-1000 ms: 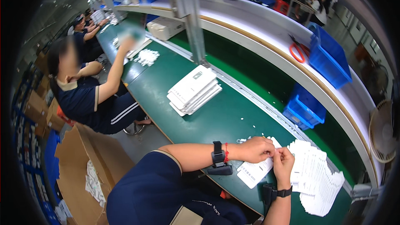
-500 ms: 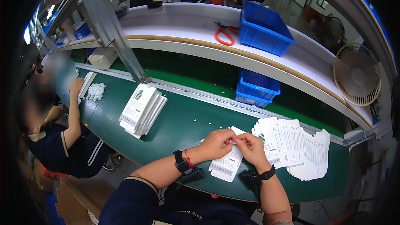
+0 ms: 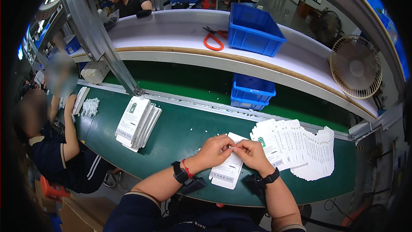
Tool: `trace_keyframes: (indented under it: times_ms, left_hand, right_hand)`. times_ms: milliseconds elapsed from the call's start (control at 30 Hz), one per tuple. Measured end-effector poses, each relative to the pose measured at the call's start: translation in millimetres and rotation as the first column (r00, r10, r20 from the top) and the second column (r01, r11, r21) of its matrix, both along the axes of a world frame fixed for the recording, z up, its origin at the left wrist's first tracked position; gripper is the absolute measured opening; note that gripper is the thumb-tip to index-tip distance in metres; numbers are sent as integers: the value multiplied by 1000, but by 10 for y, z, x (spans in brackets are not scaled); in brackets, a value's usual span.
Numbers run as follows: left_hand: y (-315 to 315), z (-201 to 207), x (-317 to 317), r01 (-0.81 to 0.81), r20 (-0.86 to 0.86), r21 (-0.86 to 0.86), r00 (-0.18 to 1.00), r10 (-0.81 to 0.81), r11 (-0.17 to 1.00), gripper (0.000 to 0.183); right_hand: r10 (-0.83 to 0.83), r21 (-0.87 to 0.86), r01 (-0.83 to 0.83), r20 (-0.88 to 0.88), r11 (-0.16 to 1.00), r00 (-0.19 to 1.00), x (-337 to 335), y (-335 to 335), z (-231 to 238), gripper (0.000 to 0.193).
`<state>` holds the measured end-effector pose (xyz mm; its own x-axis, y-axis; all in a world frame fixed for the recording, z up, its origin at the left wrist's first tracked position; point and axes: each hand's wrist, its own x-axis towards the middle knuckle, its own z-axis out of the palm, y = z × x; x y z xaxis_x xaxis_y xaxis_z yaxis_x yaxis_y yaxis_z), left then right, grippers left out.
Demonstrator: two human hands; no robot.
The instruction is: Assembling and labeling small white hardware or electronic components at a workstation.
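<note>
A flat white printed box (image 3: 226,173) lies on the green tabletop in front of me. Over its upper part my left hand (image 3: 213,151) and my right hand (image 3: 253,154) meet, thumbs and fingertips pinched together. A sliver of something small and white shows between the fingertips, too hidden to name. Just right of my right hand, several similar white boxes or sleeves (image 3: 281,139) lie fanned out in overlapping rows. A stack of white boxes (image 3: 136,122) stands to the left on the table.
Blue bins (image 3: 253,91) stand under the raised shelf (image 3: 171,30); another blue bin (image 3: 255,32), orange-handled scissors (image 3: 213,42) and a fan (image 3: 356,66) are on it. A co-worker (image 3: 64,146) sits at the left beside a pile of small white pieces (image 3: 90,107).
My view has shifted, so the whole scene sits further left in the picture. Both hands stay pinched together over the box, with the fingers slightly rearranged.
</note>
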<state>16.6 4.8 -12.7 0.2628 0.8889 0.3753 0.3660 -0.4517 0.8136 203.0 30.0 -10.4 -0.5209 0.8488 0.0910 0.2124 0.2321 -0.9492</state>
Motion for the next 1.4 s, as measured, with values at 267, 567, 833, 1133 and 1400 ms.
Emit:
trace_keyframes:
  times_ms: [267, 567, 833, 1133, 1400]
  left_hand:
    - [11, 30, 1, -6, -49, 1, 999, 6, 1000, 15]
    - [2, 30, -11, -11, -56, -8, 998, 10, 1000, 13]
    - [-1, 42, 17, 22, -30, 6, 999, -22, 1000, 11]
    - [2, 11, -3, 19, -28, 12, 999, -19, 1000, 9]
    - [12, -14, -15, 17, -50, 37, 999, -15, 999, 10]
  right_hand:
    - [-32, -31, 32, -15, 999, 999, -3, 0, 21, 12]
    - [-41, -48, 38, -58, 998, 998, -6, 5, -82, 11]
    - [-36, -27, 34, -62, 999, 997, 20, 13, -108, 10]
    - [-23, -64, 19, -51, 998, 998, 7, 14, -83, 9]
    - [-26, -63, 24, -27, 998, 999, -3, 10, -36, 11]
